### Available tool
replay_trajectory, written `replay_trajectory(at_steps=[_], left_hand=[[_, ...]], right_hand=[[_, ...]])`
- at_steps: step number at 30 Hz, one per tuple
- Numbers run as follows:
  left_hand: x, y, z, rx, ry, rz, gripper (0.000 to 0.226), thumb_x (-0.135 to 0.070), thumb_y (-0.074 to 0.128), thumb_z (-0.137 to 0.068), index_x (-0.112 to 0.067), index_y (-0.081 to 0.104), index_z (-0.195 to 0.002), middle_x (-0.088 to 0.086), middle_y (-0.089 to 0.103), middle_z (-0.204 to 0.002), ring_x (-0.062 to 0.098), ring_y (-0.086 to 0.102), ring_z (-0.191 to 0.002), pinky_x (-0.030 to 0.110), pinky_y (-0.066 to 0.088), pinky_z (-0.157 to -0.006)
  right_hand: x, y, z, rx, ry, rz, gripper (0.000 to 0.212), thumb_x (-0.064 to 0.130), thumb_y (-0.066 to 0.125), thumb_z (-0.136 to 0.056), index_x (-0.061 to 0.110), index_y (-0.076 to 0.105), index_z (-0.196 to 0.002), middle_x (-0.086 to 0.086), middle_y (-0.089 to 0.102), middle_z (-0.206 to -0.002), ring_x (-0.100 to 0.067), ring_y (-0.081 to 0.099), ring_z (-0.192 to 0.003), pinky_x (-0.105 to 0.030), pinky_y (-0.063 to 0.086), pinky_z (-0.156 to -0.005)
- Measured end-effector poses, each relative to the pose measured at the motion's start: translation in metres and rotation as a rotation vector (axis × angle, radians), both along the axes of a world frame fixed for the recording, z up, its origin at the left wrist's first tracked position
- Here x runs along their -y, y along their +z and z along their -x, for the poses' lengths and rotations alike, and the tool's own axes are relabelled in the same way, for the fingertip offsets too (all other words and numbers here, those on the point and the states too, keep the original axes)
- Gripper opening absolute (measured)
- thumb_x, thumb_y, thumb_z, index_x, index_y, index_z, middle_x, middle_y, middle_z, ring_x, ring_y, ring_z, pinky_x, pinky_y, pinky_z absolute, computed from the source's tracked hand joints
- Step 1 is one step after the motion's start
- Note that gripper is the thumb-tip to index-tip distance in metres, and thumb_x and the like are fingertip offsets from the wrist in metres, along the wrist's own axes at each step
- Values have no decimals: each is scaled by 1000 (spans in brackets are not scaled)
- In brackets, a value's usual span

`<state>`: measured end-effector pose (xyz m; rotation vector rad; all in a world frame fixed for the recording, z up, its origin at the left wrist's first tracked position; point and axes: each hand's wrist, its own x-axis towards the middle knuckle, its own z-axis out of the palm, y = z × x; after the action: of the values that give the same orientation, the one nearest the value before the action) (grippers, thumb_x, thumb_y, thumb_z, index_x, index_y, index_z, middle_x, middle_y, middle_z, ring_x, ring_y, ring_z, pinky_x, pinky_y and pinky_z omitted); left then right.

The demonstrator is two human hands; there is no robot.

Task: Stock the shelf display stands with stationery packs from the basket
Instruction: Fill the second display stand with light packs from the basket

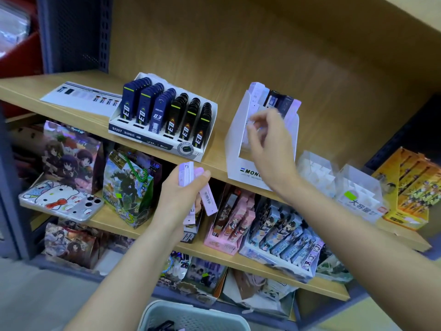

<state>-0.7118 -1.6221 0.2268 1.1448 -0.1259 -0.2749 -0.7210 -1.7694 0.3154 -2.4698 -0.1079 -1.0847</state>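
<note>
One head-worn wide-angle view, close to the shelf (218, 149), looking forward and down; frame tilted, boards run upper left to lower right, basket (198, 317) bottom centre.

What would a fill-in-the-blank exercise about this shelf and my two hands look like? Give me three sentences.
The packs gripped in the left hand are pale ____. The right hand reaches into the white stand, which sits to the ____ of the blue and black packs. The blue and black packs stand in ____ rows.

Missing words: purple; right; six.
</note>
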Motion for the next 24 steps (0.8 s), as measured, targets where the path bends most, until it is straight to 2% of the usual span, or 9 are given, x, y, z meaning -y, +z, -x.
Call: replay_trajectory(at_steps=[4, 6, 9, 13, 15, 17, 20, 22, 24], left_hand=[[-1, 1, 2, -23, -10, 83, 6, -20, 63, -91, -17, 58, -94, -12, 48, -48, 5, 35, -40, 15, 32, -38], [-1, 1, 4, -20, 2, 110, 7, -19, 63, -90, -16, 56, -90, -11, 47, -49, 6, 34, -40, 15, 30, -38], [-1, 1, 6, 20, 3, 75, 11, -19, 65, -89, -14, 56, -90, -5, 47, -53, 7, 33, -40, 17, 29, -37], [2, 2, 12, 131, -34, -56, 11, -21, 65, -88, -15, 56, -86, -4, 53, -57, 8, 36, -40, 18, 33, -40], [6, 3, 15, 150, -80, -93, 11, -23, 62, -90, -13, 57, -90, -3, 49, -55, 9, 35, -40, 19, 32, -41], [8, 4, 17, 126, -118, -112, 13, -26, 59, -92, -13, 57, -95, 0, 51, -65, 9, 34, -40, 20, 30, -40], [10, 3, 15, 63, -163, -133, 17, -27, 55, -95, -11, 51, -97, 0, 54, -75, 9, 33, -39, 19, 29, -38], [12, 2, 14, 29, -182, -166, 18, -24, 52, -97, -7, 46, -95, -1, 50, -63, 8, 32, -36, 18, 29, -37], [16, 1, 14, 5, -190, -183, 17, -20, 48, -99, -5, 44, -94, -5, 42, -44, 8, 30, -33, 18, 29, -35]], right_hand=[[-24, -35, 39, -418, 84, -3, 8, 28, 47, -97, 23, 54, -97, 15, 54, -90, 1, 51, -78, -12, 41, -69], [-28, -48, 49, -621, 146, -146, 14, 33, 50, -96, 22, 58, -100, 11, 62, -93, 0, 57, -81, -12, 46, -73], [-31, -55, 55, -739, 208, -377, 15, 24, 56, -95, 16, 58, -107, -1, 69, -97, -13, 66, -84, -25, 54, -76], [-28, -50, 59, -784, 246, -551, 14, 13, 47, -98, 8, 50, -111, -5, 66, -96, -11, 66, -75, -22, 54, -74], [-23, -47, 63, -821, 190, -444, 6, 18, 41, -100, 17, 44, -104, -1, 61, -91, -11, 58, -71, -28, 51, -72], [-17, -38, 69, -795, 110, -358, 2, 26, 42, -99, 25, 41, -98, -1, 55, -82, -14, 49, -67, -34, 44, -66], [-1, -16, 71, -623, 7, -293, 15, 40, 49, -95, 28, 40, -100, 6, 51, -73, -3, 48, -54, -20, 40, -53], [13, 0, 64, -516, -26, -292, 17, 41, 40, -98, 25, 40, -93, 2, 48, -73, -5, 44, -51, -22, 38, -51], [26, 13, 53, -432, -51, -314, 24, 37, 30, -102, 21, 42, -89, -2, 51, -77, -10, 46, -57, -26, 42, -58]])
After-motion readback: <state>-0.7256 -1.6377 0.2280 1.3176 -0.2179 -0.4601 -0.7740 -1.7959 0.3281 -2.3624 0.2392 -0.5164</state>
